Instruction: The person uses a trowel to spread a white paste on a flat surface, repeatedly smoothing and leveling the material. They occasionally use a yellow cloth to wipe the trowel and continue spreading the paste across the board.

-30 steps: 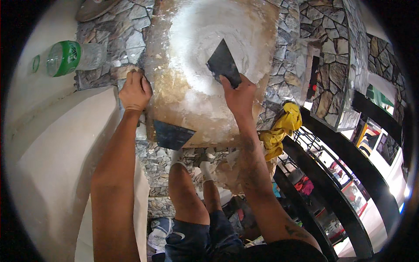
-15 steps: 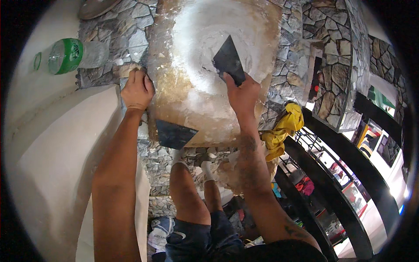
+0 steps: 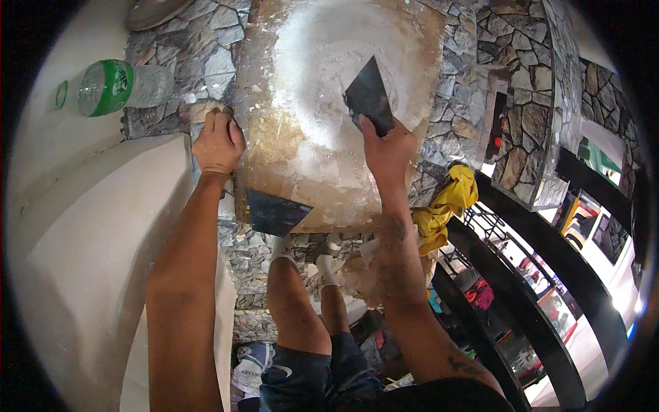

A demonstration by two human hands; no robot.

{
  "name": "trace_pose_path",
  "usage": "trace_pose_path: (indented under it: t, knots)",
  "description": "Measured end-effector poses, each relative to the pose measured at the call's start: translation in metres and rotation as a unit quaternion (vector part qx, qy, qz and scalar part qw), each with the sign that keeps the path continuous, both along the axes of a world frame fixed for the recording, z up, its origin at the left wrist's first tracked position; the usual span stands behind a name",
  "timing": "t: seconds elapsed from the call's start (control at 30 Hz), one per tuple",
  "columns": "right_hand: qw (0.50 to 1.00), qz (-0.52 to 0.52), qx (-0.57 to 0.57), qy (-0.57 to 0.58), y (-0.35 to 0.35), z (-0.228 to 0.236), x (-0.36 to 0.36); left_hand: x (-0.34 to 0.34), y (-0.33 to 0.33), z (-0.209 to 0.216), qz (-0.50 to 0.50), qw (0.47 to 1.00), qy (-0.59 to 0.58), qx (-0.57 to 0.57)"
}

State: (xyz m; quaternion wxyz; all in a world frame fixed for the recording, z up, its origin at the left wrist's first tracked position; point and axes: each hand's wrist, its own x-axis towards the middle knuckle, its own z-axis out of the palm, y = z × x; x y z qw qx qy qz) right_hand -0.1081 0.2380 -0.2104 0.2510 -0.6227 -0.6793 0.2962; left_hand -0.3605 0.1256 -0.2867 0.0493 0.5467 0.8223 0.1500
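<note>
The bottle (image 3: 147,86), lying on its side at the left, carried a green label (image 3: 113,88) with paler print. On the dark shorts (image 3: 295,378) there was a light curved mark, and a whitish item (image 3: 252,367) below, beside them, showed some dark letters. The right hand (image 3: 389,147) held a dark, pointed scraper (image 3: 371,96) pinched firmly between thumb and fingers, above the grey paste (image 3: 336,58) on the worn board (image 3: 274,130). The left hand (image 3: 218,141) was curled beside the left edge of the board; I could not tell whether it held something. A second dark blade (image 3: 276,213) lay at the near left corner. To the right, a yellow cloth (image 3: 453,199) hung near black bars (image 3: 542,226), and stone-patterned surfaces (image 3: 206,41) surrounded the board.
</note>
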Motion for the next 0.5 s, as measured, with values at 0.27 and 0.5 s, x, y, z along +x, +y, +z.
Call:
trace_pose_path:
  t: [0.27, 0.5]
  knots:
    - [0.998, -0.035, -0.025, 0.055, -0.008, 0.005, -0.034, -0.002, 0.000, 0.000, 0.000, 1.000, 0.006, 0.025]
    - [0.996, -0.057, -0.070, -0.005, -0.002, 0.006, -0.026, -0.003, -0.002, 0.003, -0.002, 1.000, 0.007, 0.011]
